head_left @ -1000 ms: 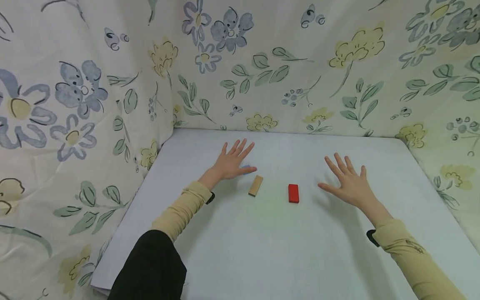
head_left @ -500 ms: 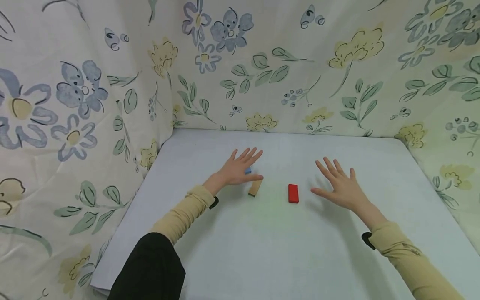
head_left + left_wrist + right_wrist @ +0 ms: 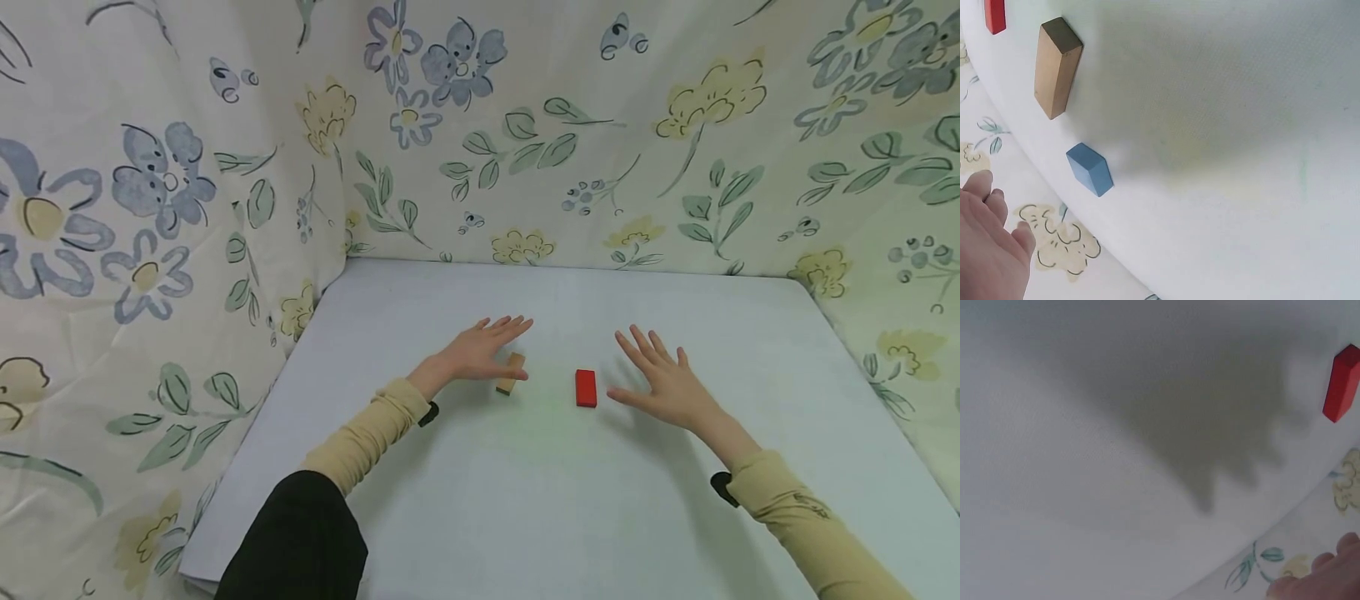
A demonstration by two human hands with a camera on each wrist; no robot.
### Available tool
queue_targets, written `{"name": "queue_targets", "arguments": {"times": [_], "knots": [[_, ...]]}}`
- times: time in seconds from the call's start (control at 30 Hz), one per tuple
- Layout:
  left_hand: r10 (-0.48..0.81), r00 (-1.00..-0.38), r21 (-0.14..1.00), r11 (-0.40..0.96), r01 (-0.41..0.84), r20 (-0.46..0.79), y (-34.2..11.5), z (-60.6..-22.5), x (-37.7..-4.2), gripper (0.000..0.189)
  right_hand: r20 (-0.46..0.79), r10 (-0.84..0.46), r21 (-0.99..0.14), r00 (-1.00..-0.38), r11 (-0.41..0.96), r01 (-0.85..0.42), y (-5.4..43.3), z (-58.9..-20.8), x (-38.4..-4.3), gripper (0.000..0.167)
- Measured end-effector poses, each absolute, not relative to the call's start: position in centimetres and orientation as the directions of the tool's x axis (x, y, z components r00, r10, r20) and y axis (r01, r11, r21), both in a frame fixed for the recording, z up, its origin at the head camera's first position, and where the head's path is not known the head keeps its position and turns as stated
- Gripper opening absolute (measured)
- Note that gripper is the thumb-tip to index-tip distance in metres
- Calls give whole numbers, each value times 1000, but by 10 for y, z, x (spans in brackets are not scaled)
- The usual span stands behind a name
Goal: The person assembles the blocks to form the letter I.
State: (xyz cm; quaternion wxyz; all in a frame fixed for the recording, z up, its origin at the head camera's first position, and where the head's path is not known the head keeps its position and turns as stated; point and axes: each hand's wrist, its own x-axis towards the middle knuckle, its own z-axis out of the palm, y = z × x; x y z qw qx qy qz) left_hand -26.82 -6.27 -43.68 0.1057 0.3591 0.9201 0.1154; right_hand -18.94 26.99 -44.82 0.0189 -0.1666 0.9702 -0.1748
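My left hand hovers over the table with its fingers extended, holding nothing. Its thumb overlaps a plain wooden block in the head view. A blue block shows beyond the wooden block in the left wrist view; the left hand hides it in the head view. My right hand is held above the table with fingers spread and nothing in it. Just left of its thumb lies a red block, which also appears as a red block at the right edge of the right wrist view.
The blocks lie on a white table. A flower-printed cloth hangs behind the table and along its left and right sides. Shadows of the hands fall on the tabletop.
Both hands have come nearer the blocks: the left moved right and toward the person, the right moved left and toward the person. The left hand now covers the blue block. The blocks have stayed put.
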Motion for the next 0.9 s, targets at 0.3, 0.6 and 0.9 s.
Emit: {"name": "queue_targets", "arguments": {"times": [0.3, 0.6, 0.9], "knots": [[698, -699, 470, 676, 568, -158, -70, -448, -267, 90, 0, -374, -366, -927, 863, -349, 260, -456, -188, 93], [725, -669, 601, 610, 516, -162, -73, -461, -270, 89, -49, -365, -470, -930, 830, -301, 253, -463, -184, 94], [723, -666, 698, 572, 431, -181, -77, -474, -276, 86, -106, -353, -632, -930, 745, -211, 246, -473, -182, 95]]}}
